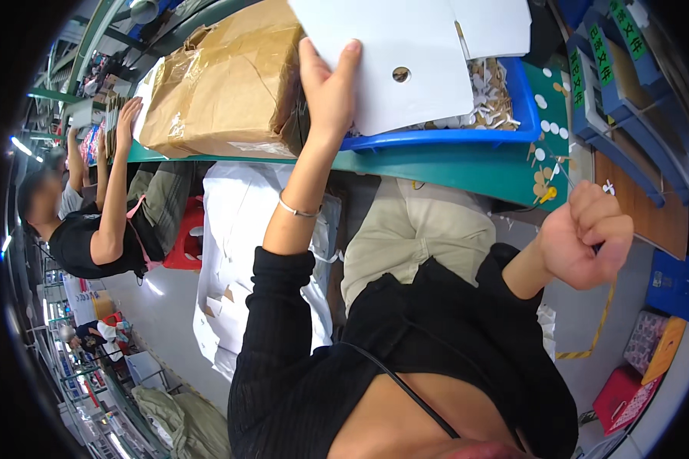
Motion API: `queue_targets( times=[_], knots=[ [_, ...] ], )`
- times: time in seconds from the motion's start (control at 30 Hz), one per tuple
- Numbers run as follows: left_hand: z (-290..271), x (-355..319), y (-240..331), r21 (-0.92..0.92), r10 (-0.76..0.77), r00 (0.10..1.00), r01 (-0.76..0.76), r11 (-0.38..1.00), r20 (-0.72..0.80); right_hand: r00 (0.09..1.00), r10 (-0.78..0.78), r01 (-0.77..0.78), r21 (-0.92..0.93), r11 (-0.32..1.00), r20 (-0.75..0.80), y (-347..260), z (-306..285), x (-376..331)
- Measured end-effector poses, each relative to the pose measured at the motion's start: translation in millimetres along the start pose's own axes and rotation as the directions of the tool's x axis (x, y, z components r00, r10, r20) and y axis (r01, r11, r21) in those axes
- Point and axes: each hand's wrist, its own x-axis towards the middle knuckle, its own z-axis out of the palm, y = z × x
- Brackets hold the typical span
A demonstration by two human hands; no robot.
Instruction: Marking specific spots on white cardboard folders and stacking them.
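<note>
Green tabletop (444, 170) is seen beneath the blue tray (467, 138). Over the tray, white card (413, 103) is pinched by the left hand (331, 96); right of the tray, the right hand (587, 236) is curled, contents unclear. Scrap-clearing seems underway; steady card is needed next.

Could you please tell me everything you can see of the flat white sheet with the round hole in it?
The flat white sheet looks like smooth paper or thin card, with one small round hole through it. Its lower right corner looks rounded, and its top runs out of the picture. It lies across the blue plastic tray of paper scraps, hiding part of it. The person's bare left hand touches its left side, thumb on top; whether fingers grip underneath is hidden.
</note>
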Motion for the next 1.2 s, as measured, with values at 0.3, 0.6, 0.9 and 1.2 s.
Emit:
queue_targets(
  times=[0.3,0.6,0.9,1.2],
  knots=[
    [-1.5,6.2,6.8,-0.188,-0.085,0.996,0.078,0.979,-0.032,0.998,0.018,0.007,0.377,0.926,-0.063,11.2,18.1,-14.3],
    [14.4,0.4,-33.9,0.381,-0.132,0.984,0.076,0.921,0.123,0.954,0.297,-0.283,0.439,0.853,0.038,58.3,41.0,-46.8],
    [16.6,-4.9,-12.6,0.329,-0.108,0.986,0.062,0.942,0.124,0.927,0.372,-0.349,0.484,0.802,0.051,72.8,47.9,-58.8],
    [20.3,-5.8,-6.1,0.230,-0.074,0.990,0.045,0.972,0.117,0.885,0.459,-0.460,0.314,0.831,0.082,86.4,69.2,-53.7]
  ],
)
